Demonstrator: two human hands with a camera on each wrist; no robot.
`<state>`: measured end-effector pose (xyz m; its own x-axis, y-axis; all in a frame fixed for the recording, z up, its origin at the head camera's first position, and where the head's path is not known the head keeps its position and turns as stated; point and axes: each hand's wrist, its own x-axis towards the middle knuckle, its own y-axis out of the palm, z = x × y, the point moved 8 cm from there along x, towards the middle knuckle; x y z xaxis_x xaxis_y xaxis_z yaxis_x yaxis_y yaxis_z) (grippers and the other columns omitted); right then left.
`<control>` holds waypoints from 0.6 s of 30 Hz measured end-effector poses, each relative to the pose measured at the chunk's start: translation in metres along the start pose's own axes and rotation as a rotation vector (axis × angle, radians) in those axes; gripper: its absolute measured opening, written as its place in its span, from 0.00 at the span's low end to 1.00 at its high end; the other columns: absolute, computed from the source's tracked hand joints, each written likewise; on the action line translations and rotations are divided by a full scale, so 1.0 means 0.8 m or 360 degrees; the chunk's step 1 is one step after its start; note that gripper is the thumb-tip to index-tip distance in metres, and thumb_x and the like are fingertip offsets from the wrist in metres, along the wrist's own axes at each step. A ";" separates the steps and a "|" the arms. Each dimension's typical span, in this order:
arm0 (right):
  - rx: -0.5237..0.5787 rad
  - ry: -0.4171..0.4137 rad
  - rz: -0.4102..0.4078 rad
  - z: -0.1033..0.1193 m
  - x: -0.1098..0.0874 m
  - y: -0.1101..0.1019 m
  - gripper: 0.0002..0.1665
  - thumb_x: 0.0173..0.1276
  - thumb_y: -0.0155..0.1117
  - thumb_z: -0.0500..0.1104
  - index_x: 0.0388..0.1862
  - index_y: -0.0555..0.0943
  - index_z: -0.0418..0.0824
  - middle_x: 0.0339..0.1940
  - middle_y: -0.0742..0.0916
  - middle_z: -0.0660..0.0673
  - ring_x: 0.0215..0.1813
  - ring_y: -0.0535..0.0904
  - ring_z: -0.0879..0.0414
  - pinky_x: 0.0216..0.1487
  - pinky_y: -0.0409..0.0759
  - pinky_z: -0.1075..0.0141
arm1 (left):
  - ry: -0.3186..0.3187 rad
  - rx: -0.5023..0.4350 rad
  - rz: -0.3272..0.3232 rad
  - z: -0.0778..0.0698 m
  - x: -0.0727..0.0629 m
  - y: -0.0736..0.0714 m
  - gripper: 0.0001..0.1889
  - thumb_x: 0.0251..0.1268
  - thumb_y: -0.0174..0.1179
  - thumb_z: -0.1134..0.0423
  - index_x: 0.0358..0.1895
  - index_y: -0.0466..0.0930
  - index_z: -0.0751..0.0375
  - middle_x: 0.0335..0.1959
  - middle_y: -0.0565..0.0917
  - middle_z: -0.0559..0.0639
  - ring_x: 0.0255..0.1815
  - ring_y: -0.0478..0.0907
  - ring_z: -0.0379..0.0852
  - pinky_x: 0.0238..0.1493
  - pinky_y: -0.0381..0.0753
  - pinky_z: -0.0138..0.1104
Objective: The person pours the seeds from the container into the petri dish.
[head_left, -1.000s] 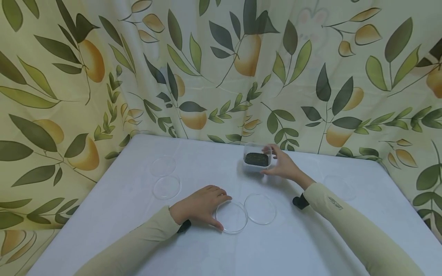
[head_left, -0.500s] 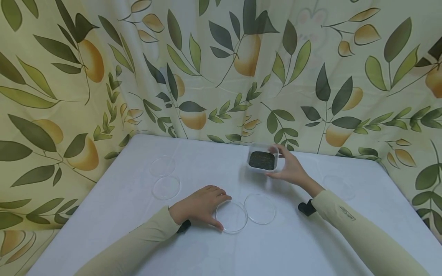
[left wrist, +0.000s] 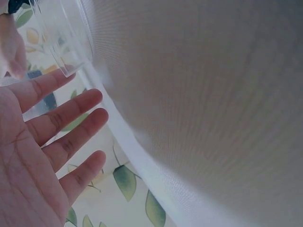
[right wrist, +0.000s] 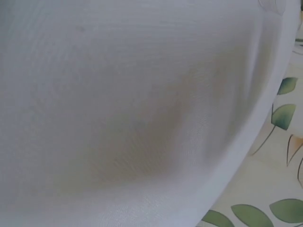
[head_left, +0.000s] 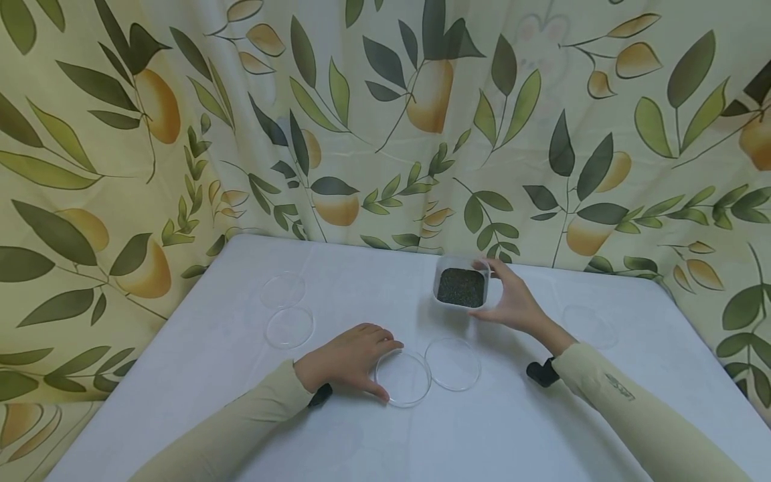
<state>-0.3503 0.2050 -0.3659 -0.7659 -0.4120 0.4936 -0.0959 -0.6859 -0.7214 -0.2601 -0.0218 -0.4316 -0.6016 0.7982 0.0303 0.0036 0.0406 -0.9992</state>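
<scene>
Beyond the clear dish [head_left: 403, 379], which is being touched by the straight-fingered left hand [head_left: 351, 359], the tub [head_left: 456, 263] is being tilted further, gripped by the right hand [head_left: 514, 301], seemingly mid-carry.

White tabletop [right wrist: 109, 104]; leaf-print curtain [right wrist: 265, 179] alongside

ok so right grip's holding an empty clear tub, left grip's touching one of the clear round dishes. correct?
Not quite: the tub isn't empty. The head view shows dark, grainy-looking material inside the clear tub. The rest stands: the right grip holds the tub and the left grip touches a clear round dish.
</scene>
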 end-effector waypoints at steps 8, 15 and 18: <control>-0.0051 -0.0133 0.0010 0.019 -0.010 -0.002 0.56 0.26 0.84 0.39 0.60 0.69 0.34 0.55 0.79 0.41 0.56 0.74 0.52 0.59 0.68 0.80 | -0.0004 0.0000 -0.0013 0.000 0.000 0.000 0.45 0.42 0.62 0.29 0.63 0.68 0.51 0.54 0.76 0.46 0.59 0.71 0.45 0.67 0.64 0.38; -0.0038 -0.0252 0.0035 0.036 -0.017 0.000 0.58 0.24 0.84 0.38 0.60 0.69 0.34 0.54 0.79 0.42 0.56 0.74 0.51 0.60 0.66 0.81 | -0.0024 0.0005 0.0012 0.001 0.000 0.000 0.45 0.43 0.61 0.28 0.64 0.68 0.51 0.55 0.75 0.47 0.59 0.71 0.45 0.67 0.64 0.38; -0.0057 -0.0265 0.0063 0.039 -0.017 0.002 0.58 0.23 0.85 0.38 0.60 0.69 0.35 0.54 0.79 0.42 0.56 0.74 0.50 0.60 0.71 0.73 | -0.0040 -0.0017 0.0031 0.001 0.000 -0.001 0.45 0.43 0.61 0.28 0.64 0.68 0.51 0.55 0.75 0.47 0.60 0.70 0.45 0.67 0.64 0.39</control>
<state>-0.3199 0.1908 -0.3583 -0.6541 -0.5341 0.5357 -0.0926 -0.6463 -0.7574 -0.2607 -0.0222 -0.4311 -0.6211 0.7837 0.0098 0.0242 0.0317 -0.9992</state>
